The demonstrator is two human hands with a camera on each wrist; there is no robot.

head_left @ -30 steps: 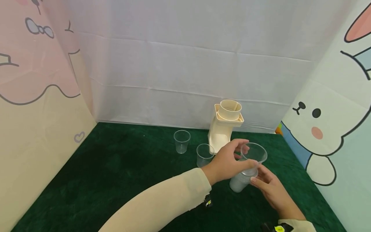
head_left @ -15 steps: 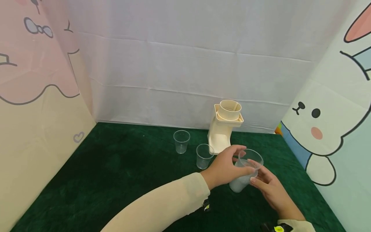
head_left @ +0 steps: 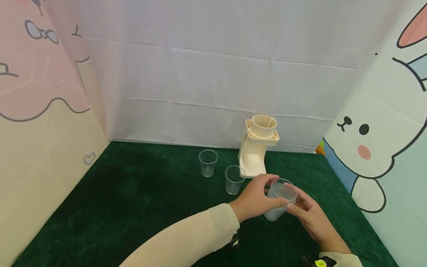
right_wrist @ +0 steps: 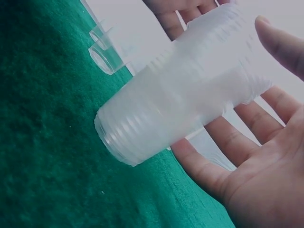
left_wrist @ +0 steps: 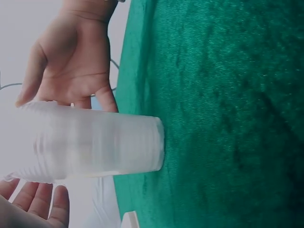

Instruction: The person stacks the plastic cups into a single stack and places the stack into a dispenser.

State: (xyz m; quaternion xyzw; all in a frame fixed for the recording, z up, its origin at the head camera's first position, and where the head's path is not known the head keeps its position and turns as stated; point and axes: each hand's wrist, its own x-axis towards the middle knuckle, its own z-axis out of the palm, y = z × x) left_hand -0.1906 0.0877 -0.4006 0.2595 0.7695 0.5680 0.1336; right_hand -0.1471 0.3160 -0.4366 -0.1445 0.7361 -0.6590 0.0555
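A stack of nested clear plastic cups stands at the right of the green cloth, tilted slightly in the head view. My left hand holds the topmost cup near its rim, thumb on the near side and fingers on the far side; this cup sits down inside the stack. From the right, my right hand grips the stack's upper part between thumb and fingers. In the right wrist view the stack lies across the right palm's fingers. The rims look blurred in the left wrist view.
Two single clear cups, one farther back and one nearer, stand upright left of the stack. Behind the left hand is a cream dispenser-like stand with a round holder on top. White and cartoon-printed curtains border the green-covered table.
My left hand has moved down and slightly left, lowering the top cup from above the stack into it. The right hand stays in place on the stack.
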